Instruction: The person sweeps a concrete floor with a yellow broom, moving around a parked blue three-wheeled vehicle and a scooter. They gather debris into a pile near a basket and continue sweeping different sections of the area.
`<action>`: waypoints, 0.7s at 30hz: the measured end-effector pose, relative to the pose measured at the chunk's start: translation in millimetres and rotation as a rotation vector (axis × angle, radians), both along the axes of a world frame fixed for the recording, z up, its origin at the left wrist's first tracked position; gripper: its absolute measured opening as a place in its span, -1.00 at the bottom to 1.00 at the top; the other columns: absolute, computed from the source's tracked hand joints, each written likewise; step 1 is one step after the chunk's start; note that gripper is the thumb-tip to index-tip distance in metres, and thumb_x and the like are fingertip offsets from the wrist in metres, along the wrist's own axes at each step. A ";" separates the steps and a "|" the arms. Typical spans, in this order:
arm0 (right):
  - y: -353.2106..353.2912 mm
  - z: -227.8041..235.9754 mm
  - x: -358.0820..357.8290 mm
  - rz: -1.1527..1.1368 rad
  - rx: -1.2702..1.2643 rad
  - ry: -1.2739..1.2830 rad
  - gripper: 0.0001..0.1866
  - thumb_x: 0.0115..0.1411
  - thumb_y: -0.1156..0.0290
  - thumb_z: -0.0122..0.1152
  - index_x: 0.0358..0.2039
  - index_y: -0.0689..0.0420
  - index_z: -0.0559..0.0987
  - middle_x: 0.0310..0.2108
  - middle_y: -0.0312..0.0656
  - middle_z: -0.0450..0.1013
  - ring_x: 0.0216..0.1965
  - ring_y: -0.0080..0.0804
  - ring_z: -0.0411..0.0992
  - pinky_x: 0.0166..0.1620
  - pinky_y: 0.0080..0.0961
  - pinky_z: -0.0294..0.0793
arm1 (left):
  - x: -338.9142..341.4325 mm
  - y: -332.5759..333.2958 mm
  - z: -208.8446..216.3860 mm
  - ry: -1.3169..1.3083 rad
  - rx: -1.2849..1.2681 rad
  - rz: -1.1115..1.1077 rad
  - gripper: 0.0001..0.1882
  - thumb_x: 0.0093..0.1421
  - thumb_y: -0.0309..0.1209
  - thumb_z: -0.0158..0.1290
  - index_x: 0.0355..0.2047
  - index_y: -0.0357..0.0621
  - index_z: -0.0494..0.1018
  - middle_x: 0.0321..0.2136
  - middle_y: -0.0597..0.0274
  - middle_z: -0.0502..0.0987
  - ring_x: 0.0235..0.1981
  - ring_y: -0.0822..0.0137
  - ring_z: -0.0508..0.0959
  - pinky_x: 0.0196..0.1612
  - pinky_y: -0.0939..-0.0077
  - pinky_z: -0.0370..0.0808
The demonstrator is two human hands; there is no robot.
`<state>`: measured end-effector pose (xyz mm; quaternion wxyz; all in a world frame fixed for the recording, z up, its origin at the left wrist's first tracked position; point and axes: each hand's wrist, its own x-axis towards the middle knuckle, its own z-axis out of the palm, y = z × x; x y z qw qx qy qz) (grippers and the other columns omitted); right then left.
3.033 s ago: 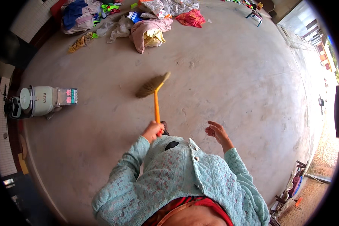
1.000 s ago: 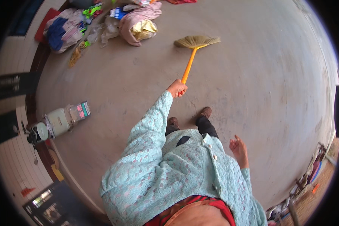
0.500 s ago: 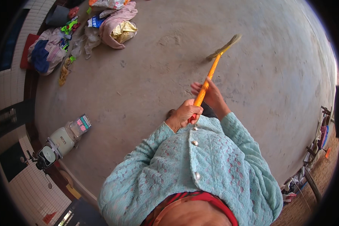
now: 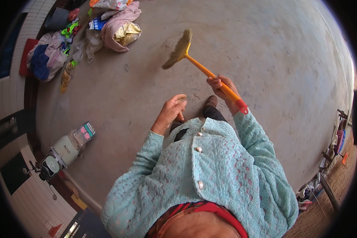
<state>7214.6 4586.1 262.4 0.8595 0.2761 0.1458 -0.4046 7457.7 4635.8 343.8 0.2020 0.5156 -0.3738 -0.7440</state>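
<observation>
My right hand [image 4: 226, 88] is wrapped round the orange handle of a broom [image 4: 202, 68]. The handle's red end sticks out past that hand on the near side, close to my sleeve. At its far end, the broom's fan of brownish bristles [image 4: 178, 51] points away and to the left, over the concrete floor. Nothing is in my left hand [image 4: 171, 112], held in front of my body with loosely bent fingers, thumb apart, away from the handle.
Bundled pink cloth and bags [image 4: 123, 27] lie at the far left, beside another cloth bundle [image 4: 47, 57] and a dark bucket [image 4: 60, 19]. A pale scooter [image 4: 63, 150] stands at the left. Assorted items [image 4: 333, 150] line the right edge. My shoe [image 4: 211, 101] shows below the broom.
The left hand has let go of the broom and moved left. My right hand has closed round the handle, and the bristle end has swung to the left.
</observation>
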 end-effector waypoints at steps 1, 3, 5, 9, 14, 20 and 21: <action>7.1 -12.3 -10.4 0.059 -0.034 -0.051 -0.83 -0.02 0.56 -0.18 -0.40 0.37 0.16 -0.64 -0.29 0.17 -0.73 -0.67 0.17 -0.65 -0.86 0.28 | 4.4 2.0 -9.5 -0.036 -0.029 0.072 -0.59 0.05 -0.29 -0.06 -0.14 -0.29 0.23 -0.58 0.28 0.33 -0.78 0.57 0.33 -0.72 0.71 0.34; 25.5 -35.2 -27.0 0.137 -0.005 0.055 -0.81 -0.03 0.56 -0.16 -0.40 0.37 0.15 -0.63 -0.29 0.16 -0.71 -0.66 0.18 -0.65 -0.85 0.27 | 12.5 6.9 -24.7 -0.235 -0.127 0.021 -0.60 0.04 -0.30 -0.06 -0.17 -0.30 0.25 -0.61 0.25 0.34 -0.78 0.54 0.34 -0.72 0.68 0.35; 44.7 -49.1 -46.0 0.144 0.050 0.092 -0.81 -0.03 0.55 -0.16 -0.40 0.38 0.15 -0.63 -0.29 0.16 -0.71 -0.66 0.17 -0.66 -0.85 0.26 | 18.9 11.4 -33.1 -0.396 -0.165 -0.008 -0.64 0.01 -0.33 -0.06 -0.22 -0.32 0.28 -0.68 0.22 0.34 -0.78 0.50 0.35 -0.73 0.63 0.35; 80.2 -61.5 -111.1 0.036 0.070 0.163 -0.80 -0.02 0.52 -0.14 -0.43 0.38 0.16 -0.61 -0.27 0.15 -0.69 -0.66 0.15 -0.67 -0.85 0.21 | 33.0 30.4 -49.9 -0.589 -0.058 -0.070 -0.65 0.00 -0.35 -0.07 -0.22 -0.32 0.27 -0.66 0.22 0.36 -0.80 0.48 0.35 -0.74 0.62 0.35; 90.9 -34.4 -208.2 0.110 0.086 0.415 -0.80 0.01 0.50 -0.15 -0.40 0.37 0.17 -0.58 -0.18 0.18 -0.70 -0.69 0.15 -0.71 -0.88 0.18 | 55.9 58.5 -78.3 -0.635 0.074 0.014 -0.65 -0.01 -0.37 -0.07 -0.22 -0.31 0.28 -0.60 0.15 0.39 -0.80 0.44 0.36 -0.74 0.58 0.36; 36.9 3.1 -254.9 0.091 0.093 0.693 -0.85 -0.01 0.57 -0.17 -0.42 0.35 0.15 -0.62 -0.24 0.16 -0.72 -0.68 0.14 -0.69 -0.87 0.24 | 97.5 97.6 -100.4 -0.709 0.363 0.282 -0.72 0.01 -0.37 -0.10 -0.29 -0.29 0.30 -0.58 0.13 0.37 -0.78 0.37 0.38 -0.73 0.46 0.40; 25.4 8.5 -255.2 0.073 0.058 0.694 -0.85 -0.02 0.59 -0.18 -0.42 0.35 0.14 -0.63 -0.24 0.15 -0.72 -0.68 0.14 -0.69 -0.87 0.24 | 102.2 104.6 -99.0 -0.686 0.401 0.358 -0.75 0.00 -0.38 -0.10 -0.34 -0.29 0.31 -0.62 0.14 0.35 -0.78 0.36 0.37 -0.73 0.44 0.41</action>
